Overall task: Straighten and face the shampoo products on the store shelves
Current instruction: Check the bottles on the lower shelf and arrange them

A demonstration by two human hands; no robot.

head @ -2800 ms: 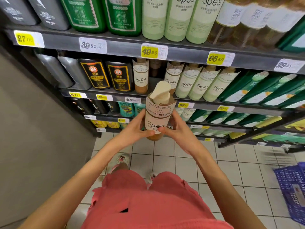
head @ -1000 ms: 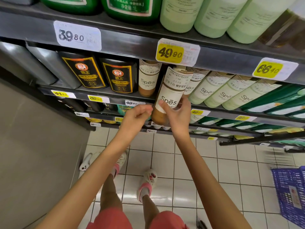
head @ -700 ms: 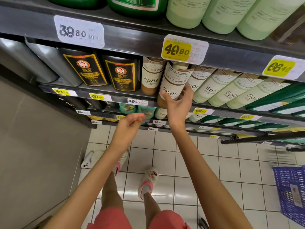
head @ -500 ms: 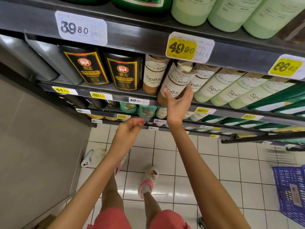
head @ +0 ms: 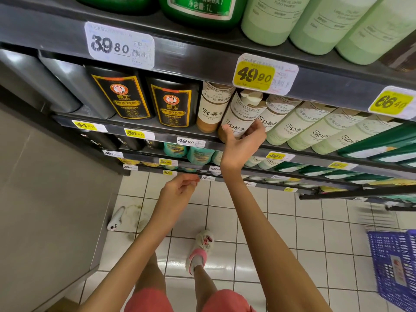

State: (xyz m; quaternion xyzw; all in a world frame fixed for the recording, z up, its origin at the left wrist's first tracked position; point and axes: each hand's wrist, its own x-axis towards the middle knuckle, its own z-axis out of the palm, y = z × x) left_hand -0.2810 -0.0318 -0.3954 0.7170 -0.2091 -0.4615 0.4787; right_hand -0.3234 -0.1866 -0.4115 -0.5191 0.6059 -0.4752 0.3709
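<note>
Head view: the left hand hangs low, loosely curled and empty. Further in, the right hand grips the tilted brown Spes bottle at the shelf lip. It should go upright, base pushed back, label forward, level with the neighbouring bottle.

Shelf edge dark brushed metal; floor tiles glossy white ceramic; price tag matt paper; basket blue plastic.

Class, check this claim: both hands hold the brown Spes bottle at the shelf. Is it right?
No. Only the right hand holds the brown Spes bottle at the shelf; the left hand hangs lower, holding nothing. The head view shows it.
</note>
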